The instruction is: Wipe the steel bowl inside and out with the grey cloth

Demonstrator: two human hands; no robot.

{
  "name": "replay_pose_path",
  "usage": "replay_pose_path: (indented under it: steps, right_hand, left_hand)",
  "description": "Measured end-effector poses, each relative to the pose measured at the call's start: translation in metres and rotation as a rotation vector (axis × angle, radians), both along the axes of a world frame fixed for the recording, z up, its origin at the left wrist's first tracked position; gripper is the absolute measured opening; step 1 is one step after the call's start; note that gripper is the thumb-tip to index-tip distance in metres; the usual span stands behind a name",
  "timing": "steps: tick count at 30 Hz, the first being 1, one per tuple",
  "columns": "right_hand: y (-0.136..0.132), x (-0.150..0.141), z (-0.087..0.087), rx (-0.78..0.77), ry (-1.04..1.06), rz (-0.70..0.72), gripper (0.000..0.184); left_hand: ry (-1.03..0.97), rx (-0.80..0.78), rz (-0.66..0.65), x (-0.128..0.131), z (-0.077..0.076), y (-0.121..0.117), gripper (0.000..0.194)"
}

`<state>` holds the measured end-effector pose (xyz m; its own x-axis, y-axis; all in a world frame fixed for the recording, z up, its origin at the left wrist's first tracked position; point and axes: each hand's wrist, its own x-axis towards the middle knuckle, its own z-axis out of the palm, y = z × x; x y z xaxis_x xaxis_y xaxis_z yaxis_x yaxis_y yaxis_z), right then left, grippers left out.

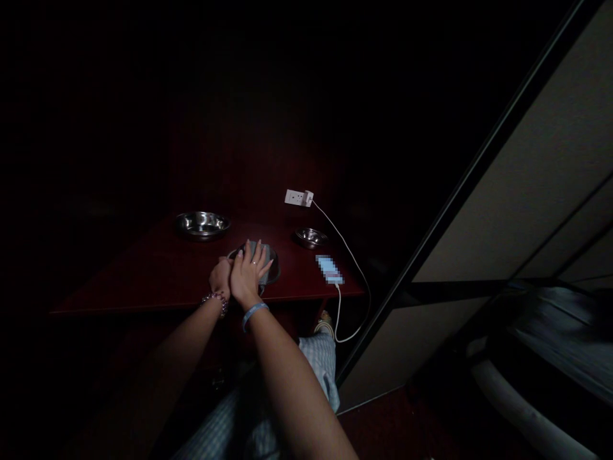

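Observation:
At the table's front edge, a dark round dish [274, 271] with a thin rim lies mostly under my hands. My left hand [220, 276], with a beaded bracelet at the wrist, is closed at the dish's left rim; its fingertips are partly hidden. Crossing close beside it, my right hand [247, 273] rests with fingers spread flat on a grey cloth [265, 253] that lies over the dish. A ring and a blue wristband show on that hand and wrist.
The red table [143, 275] carries a large steel bowl [202, 227] at back left and a smaller steel bowl [310, 238] at right. A phone [329, 269] is wired by a white cable [352, 246] to a wall socket [297, 197]. A panel edge [431, 246] rises at right.

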<state>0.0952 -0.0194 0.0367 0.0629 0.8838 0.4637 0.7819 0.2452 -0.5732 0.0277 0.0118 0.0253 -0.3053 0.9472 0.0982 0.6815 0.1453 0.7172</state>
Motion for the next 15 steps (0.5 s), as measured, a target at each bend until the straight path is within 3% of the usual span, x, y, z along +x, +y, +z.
replay_pose_path:
  steps: [8, 15]
  right_hand:
    - [-0.005, 0.006, -0.003, 0.039, -0.065, 0.124, 0.051]
    - [0.001, 0.017, -0.006, -0.01, 0.092, -0.144, 0.054]
  left_hand:
    - [-0.022, -0.068, 0.03, 0.003, 0.006, -0.004, 0.045]
    - [0.004, -0.041, 0.164, 0.012, 0.005, -0.002, 0.044]
